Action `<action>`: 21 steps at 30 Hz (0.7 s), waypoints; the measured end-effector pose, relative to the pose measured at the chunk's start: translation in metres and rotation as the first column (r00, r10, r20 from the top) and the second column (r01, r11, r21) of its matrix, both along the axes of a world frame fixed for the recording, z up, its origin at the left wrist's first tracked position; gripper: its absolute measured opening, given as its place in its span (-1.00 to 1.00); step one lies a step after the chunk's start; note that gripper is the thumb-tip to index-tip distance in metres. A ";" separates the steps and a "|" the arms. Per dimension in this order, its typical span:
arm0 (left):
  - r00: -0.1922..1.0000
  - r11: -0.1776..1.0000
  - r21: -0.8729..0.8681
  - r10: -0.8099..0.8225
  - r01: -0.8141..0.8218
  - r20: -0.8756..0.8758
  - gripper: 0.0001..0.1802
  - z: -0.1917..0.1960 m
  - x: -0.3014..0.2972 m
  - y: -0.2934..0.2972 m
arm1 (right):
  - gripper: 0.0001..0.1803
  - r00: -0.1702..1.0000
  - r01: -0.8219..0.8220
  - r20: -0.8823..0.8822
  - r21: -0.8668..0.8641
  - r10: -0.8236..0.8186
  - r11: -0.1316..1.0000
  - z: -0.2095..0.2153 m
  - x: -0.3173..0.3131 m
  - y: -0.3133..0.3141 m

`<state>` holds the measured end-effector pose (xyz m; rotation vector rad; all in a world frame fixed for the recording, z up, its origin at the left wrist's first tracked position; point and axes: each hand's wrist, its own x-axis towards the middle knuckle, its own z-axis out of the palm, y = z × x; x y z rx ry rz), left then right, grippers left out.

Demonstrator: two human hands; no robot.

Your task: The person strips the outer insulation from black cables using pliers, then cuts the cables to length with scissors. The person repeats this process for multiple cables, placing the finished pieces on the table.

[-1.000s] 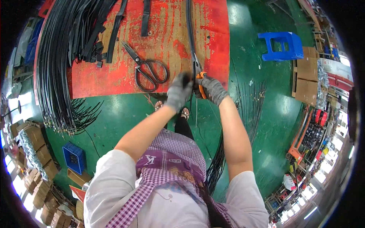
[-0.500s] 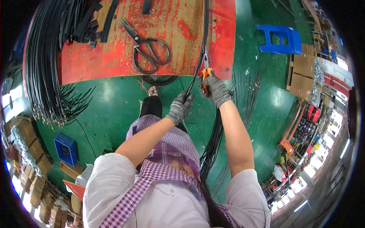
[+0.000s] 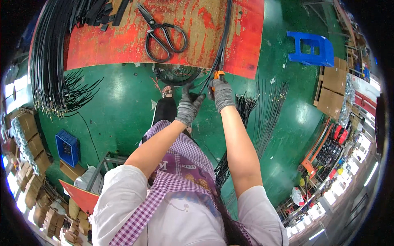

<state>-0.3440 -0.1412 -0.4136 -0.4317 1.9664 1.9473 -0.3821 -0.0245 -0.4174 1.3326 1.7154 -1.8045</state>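
Both my hands wear grey gloves. My right hand (image 3: 222, 93) grips orange-handled pliers (image 3: 219, 75) at the front edge of the red, worn table (image 3: 88, 55). Their metal jaws point up beside a bundle of black cables (image 3: 224, 37) that runs down the tabletop and over the edge. My left hand (image 3: 189, 107) is just left of the cables' lower end, thumb apart from the fingers, which are slightly blurred. Large black-handled scissors (image 3: 158, 37) lie on the table, blades toward the far left.
Long black cables (image 3: 49, 61) hang over the table's left side. Black strips (image 3: 96, 14) lie at its far left. More cables (image 3: 269, 106) hang or lie at my right. A blue stool (image 3: 310, 48) and cardboard boxes (image 3: 331, 86) stand right; a blue crate (image 3: 67, 147) sits left.
My left hand's fingers have opened from around the cables, and the hand has shifted slightly left. My right hand and the pliers have moved left, close against the cables. The view has shifted slightly.
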 end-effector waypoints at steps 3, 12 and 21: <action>0.996 0.997 0.028 0.070 -0.069 -0.054 -0.52 -0.009 0.005 0.014 | -0.80 0.996 -0.040 -0.091 -0.161 0.025 0.986 0.010 -0.001 0.010; 0.916 0.955 0.203 -0.269 0.215 0.296 -0.77 -0.127 0.063 0.022 | -0.71 0.940 -0.335 0.035 0.295 0.340 0.895 -0.033 -0.003 0.015; 0.807 0.960 0.230 -0.262 0.161 0.529 -0.76 -0.144 0.089 0.017 | -0.76 0.973 -0.206 -0.101 0.049 0.210 0.977 -0.002 -0.004 0.012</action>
